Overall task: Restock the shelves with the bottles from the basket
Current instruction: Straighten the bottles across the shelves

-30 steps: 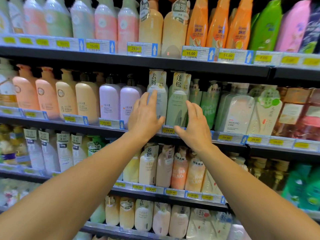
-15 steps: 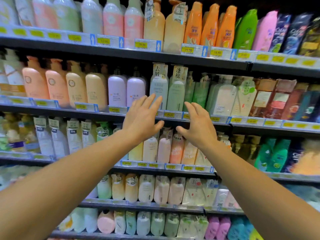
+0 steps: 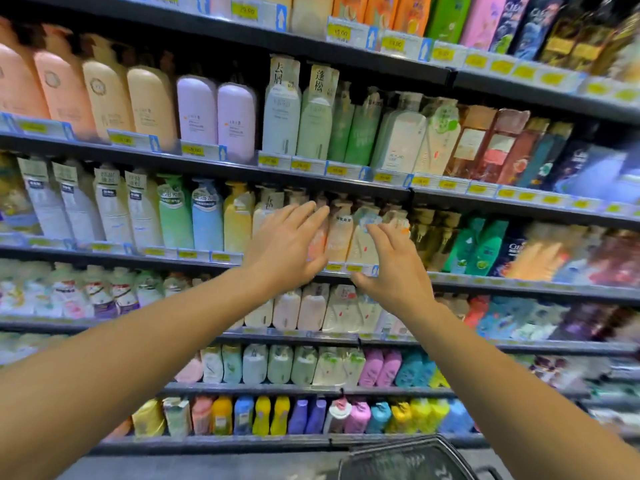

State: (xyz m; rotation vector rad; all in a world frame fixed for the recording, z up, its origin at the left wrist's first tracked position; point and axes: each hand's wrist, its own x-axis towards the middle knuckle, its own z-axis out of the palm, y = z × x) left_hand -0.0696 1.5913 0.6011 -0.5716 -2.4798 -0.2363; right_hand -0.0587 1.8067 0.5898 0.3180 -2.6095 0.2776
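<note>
Fingers (image 3: 313,216) of the left hand (image 3: 284,252) stretched out nearly straight, slightly spread, holding nothing, raised in front of the pale peach and cream bottles (image 3: 341,233) on the third shelf (image 3: 194,259) down. Fingers (image 3: 379,237) of the right hand (image 3: 398,268) likewise loose and gently bent, thumb low and pointing left, grasping nothing. Both hands side by side, close together, palms toward the shelving, arms reaching up from the bottom corners. Cannot tell whether any fingertip touches a bottle; much of the view smeared by motion. Above the hands, a row of tall lavender bottles (image 3: 216,116) and pale green bottles (image 3: 298,112) with paper neck tags, standing upright behind yellow price tags (image 3: 301,165). Lower shelves packed with small pastel bottles (image 3: 266,415) in yellow, blue, purple and pink. Dark basket (image 3: 405,459) at the bottom edge, just below and between the forearms, its rim visible, contents too blurred to make out.
</note>
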